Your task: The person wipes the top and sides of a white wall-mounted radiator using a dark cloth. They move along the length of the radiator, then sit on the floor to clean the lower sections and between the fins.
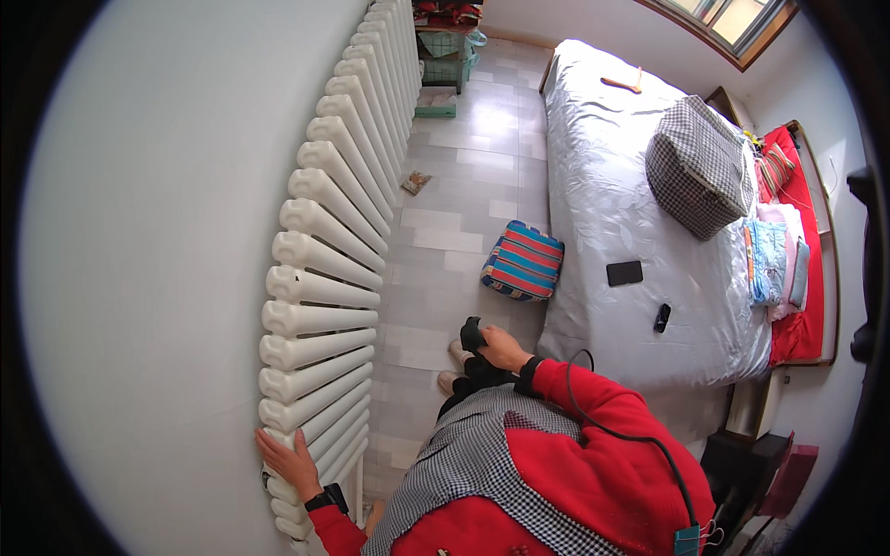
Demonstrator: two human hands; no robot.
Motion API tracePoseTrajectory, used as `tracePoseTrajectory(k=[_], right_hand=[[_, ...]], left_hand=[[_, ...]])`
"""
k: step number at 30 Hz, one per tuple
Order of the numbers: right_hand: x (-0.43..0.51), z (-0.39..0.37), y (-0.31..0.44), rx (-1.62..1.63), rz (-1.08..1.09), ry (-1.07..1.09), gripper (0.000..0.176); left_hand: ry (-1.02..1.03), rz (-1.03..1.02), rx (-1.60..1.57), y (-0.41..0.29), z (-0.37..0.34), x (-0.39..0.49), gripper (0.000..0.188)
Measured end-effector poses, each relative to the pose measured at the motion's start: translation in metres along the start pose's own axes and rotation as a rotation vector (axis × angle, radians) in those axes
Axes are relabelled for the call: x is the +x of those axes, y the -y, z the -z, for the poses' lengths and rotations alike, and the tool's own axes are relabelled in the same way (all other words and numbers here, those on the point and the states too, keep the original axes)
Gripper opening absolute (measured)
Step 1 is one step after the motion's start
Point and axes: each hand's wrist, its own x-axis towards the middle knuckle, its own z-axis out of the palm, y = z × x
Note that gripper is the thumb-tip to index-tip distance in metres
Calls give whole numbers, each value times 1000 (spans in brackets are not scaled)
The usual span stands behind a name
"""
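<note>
My left hand (290, 464) lies flat with its fingers extended on top of the white column radiator (323, 281), near its lower end in the view. My right hand (502, 347) is closed around a small black object (473, 335), perhaps bunched cloth; its exact kind is unclear. That object is held out over the floor, above my feet. Beyond it, a striped cube-shaped stool or pouf (525, 260) stands on the floor beside the bed.
The bed (591, 208) on the right bears a houndstooth fabric bag (702, 167), a black phone-like slab (624, 273), a small black item (662, 317) and a hanger (624, 85). A shelf (441, 59) stands past the radiator. A flat item (416, 182) lies on the floor.
</note>
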Motion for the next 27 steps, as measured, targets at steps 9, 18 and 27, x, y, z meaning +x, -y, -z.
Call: tracePoseTrajectory(k=[9, 18, 27], right_hand=[[-64, -6, -23, 69, -156, -94, 33], [-94, -20, -51, 435, -288, -326, 34], [-104, -17, -76, 660, -446, -439, 27]], left_hand=[[-22, -115, -11, -5, 1, 18, 90], [-85, -148, -5, -11, -12, 35, 85], [-125, -119, 45, -12, -15, 37, 80]])
